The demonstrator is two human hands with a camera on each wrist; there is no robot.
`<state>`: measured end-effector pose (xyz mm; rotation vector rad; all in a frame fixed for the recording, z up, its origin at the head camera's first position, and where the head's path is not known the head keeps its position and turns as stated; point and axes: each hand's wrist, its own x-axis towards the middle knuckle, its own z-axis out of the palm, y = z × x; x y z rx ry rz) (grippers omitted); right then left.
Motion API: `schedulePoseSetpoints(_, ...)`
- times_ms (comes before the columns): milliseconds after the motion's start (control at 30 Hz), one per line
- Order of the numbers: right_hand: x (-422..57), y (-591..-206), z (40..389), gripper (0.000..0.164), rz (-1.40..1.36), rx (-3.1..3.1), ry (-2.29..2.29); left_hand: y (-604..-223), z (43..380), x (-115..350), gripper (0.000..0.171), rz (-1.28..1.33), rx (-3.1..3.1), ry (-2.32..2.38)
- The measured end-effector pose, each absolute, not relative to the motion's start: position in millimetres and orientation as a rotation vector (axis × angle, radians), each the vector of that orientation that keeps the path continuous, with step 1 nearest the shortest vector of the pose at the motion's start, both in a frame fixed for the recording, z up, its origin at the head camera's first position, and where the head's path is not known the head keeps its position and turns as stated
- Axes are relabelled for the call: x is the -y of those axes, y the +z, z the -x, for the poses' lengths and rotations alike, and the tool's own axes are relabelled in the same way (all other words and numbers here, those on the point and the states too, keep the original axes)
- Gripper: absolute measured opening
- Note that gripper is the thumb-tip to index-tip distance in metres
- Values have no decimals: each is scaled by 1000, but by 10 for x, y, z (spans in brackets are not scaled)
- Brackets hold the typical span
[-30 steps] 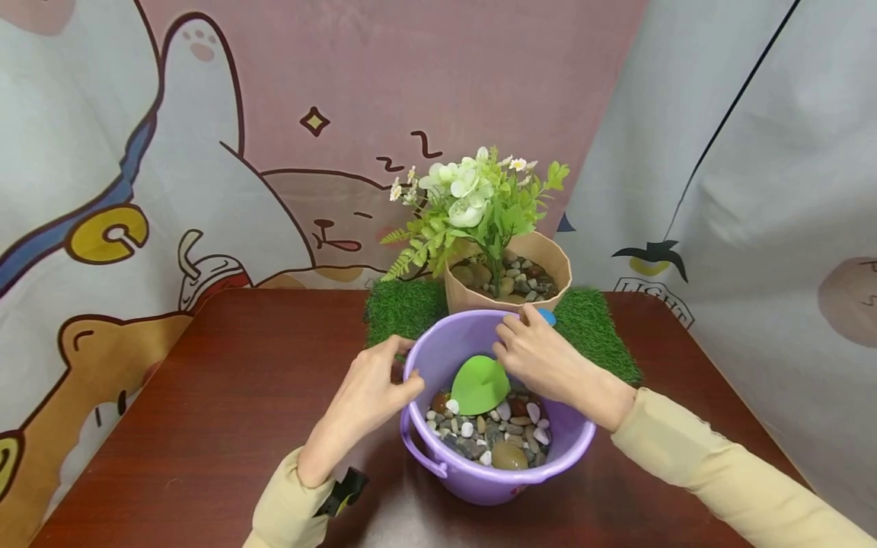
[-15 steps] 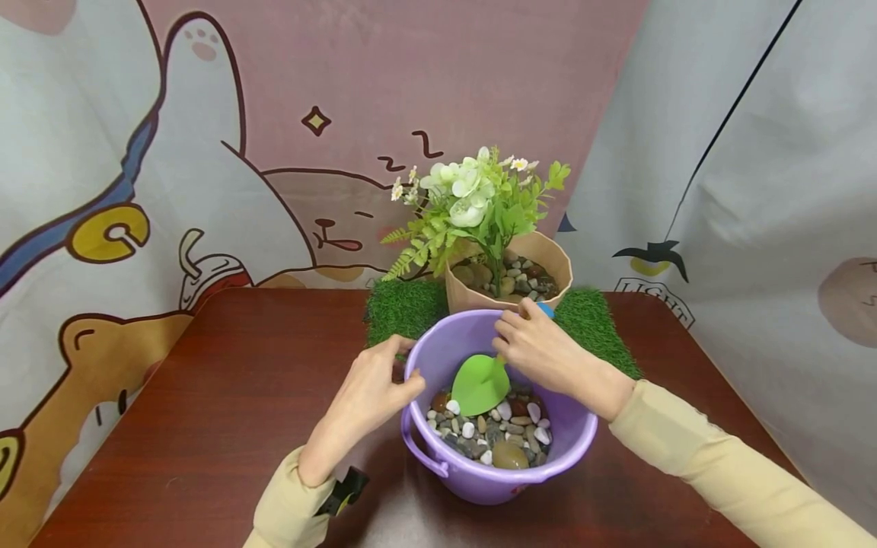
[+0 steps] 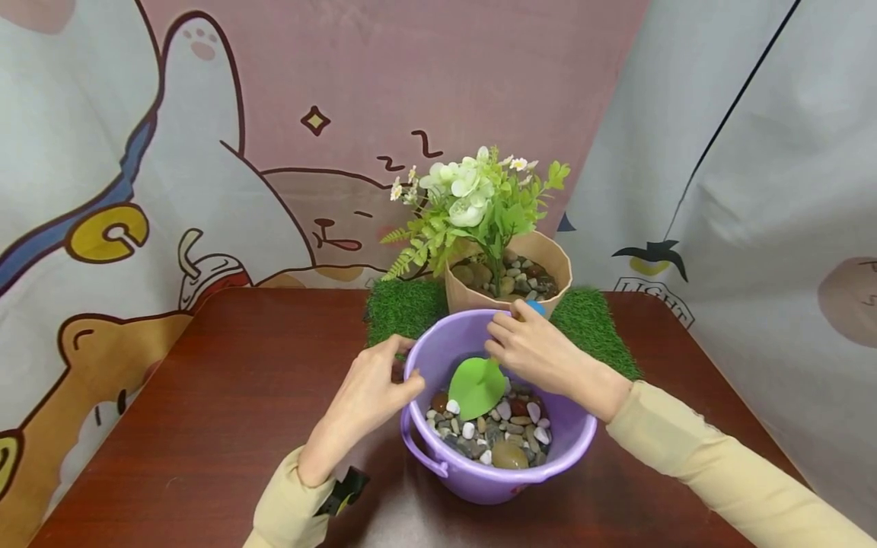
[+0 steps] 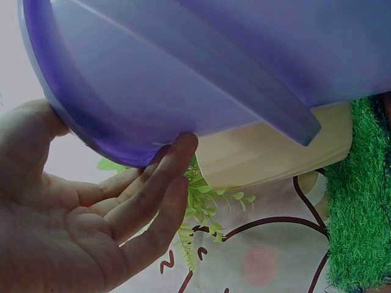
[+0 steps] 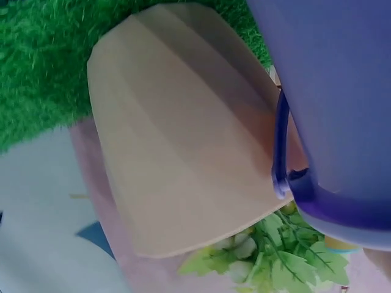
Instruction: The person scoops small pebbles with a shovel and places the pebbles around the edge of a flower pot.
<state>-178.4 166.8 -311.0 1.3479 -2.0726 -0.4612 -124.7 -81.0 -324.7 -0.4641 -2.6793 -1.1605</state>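
Note:
A purple bucket (image 3: 479, 489) stands on the table with a bed of mixed pebbles (image 3: 493, 432) in its bottom. My left hand (image 3: 366, 388) grips its left rim, thumb on one side and fingers on the other; the left wrist view shows the fingertips against the bucket wall (image 4: 140, 79). Over the far rim, my right hand (image 3: 537, 350) holds a toy shovel by its handle, mostly hidden in the fist except for a blue end (image 3: 536, 307). The shovel's green leaf-shaped blade (image 3: 476, 387) lies against the pebbles inside. Only a sliver of that hand shows in the right wrist view.
Right behind the bucket stands a beige faceted flowerpot (image 5: 171, 134) with pebbles and artificial white flowers (image 3: 466, 190). Beneath it lies a green turf mat (image 3: 596, 342). The bucket's purple handle (image 3: 419, 449) hangs at its left side. A printed cloth backs the brown table (image 3: 226, 426).
My right hand and the shovel have shifted slightly left, and the blade has moved a little left over the pebbles. The left hand keeps its hold on the rim.

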Motion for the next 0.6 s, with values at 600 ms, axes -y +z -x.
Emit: schedulePoseSetpoints(600, -1657, -3158, 1801, 19, -1509, 2188, -358, -3241, 1246, 820, 38, 465, 2683, -1182)
